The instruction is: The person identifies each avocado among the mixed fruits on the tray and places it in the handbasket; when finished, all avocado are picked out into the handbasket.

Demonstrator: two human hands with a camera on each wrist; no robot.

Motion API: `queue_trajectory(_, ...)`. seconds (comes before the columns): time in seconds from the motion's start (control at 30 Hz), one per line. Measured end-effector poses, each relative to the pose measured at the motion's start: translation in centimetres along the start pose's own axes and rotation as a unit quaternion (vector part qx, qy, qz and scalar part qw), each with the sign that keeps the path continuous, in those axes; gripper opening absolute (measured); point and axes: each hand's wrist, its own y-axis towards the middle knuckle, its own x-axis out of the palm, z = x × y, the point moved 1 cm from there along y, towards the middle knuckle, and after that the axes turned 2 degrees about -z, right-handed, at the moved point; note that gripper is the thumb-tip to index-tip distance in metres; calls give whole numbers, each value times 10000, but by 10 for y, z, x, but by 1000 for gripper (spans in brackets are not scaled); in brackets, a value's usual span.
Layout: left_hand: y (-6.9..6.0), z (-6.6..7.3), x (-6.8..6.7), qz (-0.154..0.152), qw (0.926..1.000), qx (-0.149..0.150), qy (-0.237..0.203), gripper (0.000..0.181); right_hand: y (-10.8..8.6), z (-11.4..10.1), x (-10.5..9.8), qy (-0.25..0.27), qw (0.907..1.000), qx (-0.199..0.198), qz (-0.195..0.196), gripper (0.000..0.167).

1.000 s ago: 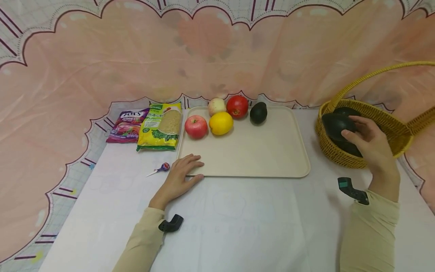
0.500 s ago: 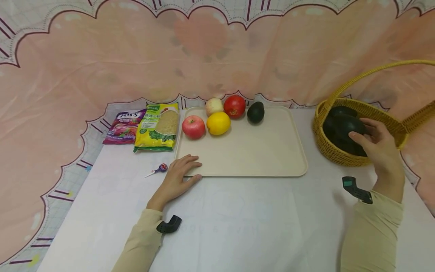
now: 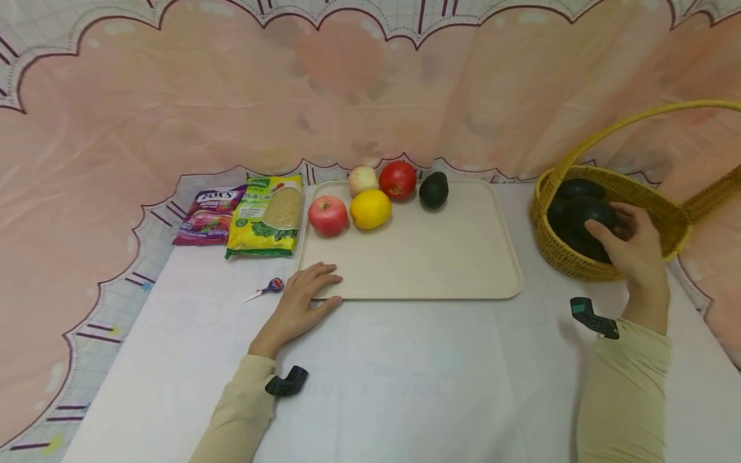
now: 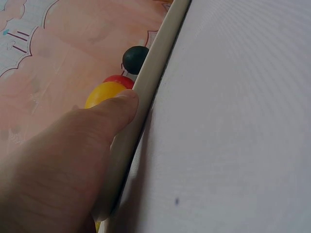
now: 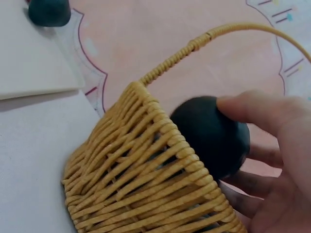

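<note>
Dark green fruit (image 3: 587, 209) shifted inward in the wicker basket (image 3: 585, 269), gripped by the right hand (image 3: 637, 247)

Since a second ago, the held fruit has moved from the basket's 9 o'clock rim toward its middle, while the left hand (image 3: 298, 302) has stayed put. Watching from my remote station, I take clock directions from the centre of the cream tray (image 3: 440, 263), with 12 farthest from the person.

The basket stands at 3 o'clock, apart from the tray, its tall handle (image 5: 170, 61) arching overhead. I see the right hand reaching in, thumb and fingers pinching the dark green fruit; in the right wrist view the thumb lies on top and the fingers curl below. The fruit is inside the basket's mouth, partly above the rim. Other dark fruits (image 3: 581, 188) lie around it; I cannot tell whether it rests on them.

At 8 o'clock, the left hand lies with fingers slightly spread over the tray's near corner, thumb across the near rim.

On the tray, I find a red apple (image 3: 327, 215) between 9 and 10, a yellow lemon (image 3: 370, 209) at 10, a pale round fruit (image 3: 363, 181) between 10 and 11, a red pomegranate (image 3: 398, 181) just before 12 and an avocado (image 3: 433, 191) at 1. Outside it, at 9 o'clock, a yellow bag (image 3: 266, 218) overlaps a purple bag (image 3: 210, 215). A wrapped lollipop (image 3: 274, 285) lies between 8 and 9, just beside the left hand.
</note>
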Motion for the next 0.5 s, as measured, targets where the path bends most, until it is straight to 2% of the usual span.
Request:
queue_trajectory(0.07, -1, -1, -1, 9, 10000, -25, 21, 38, 1, -2, 2, -64, 9999, -16, 92, 62)
queue_trajectory(0.23, -1, -1, -1, -14, 10000, -51, 10, 38, 5, -6, 6, -217, 9993, 247, 150, 69)
queue_trajectory(0.5, -1, -1, -1, -44, 10000, -38, -42, 38, 11, -4, 5, -266, 9979, 451, 384, 70)
